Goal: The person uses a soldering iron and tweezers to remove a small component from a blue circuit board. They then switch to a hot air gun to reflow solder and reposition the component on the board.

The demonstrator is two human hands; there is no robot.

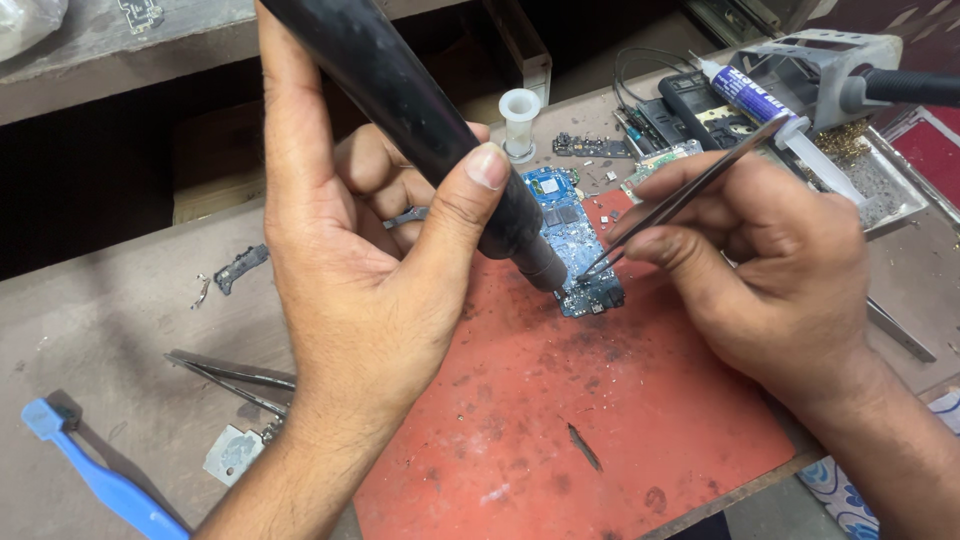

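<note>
My left hand grips a thick black hot-air wand, its metal nozzle tilted down at the lower end of a narrow blue circuit board. The board lies on a worn red mat. My right hand pinches metal tweezers, whose tips touch the board right beside the nozzle. Part of the board sits hidden behind the wand and my left thumb.
A second pair of tweezers and a small metal shield lie left of the mat, with a blue brush at the front left. At the back stand a white spool, a glue syringe, a grey tool holder and loose phone parts.
</note>
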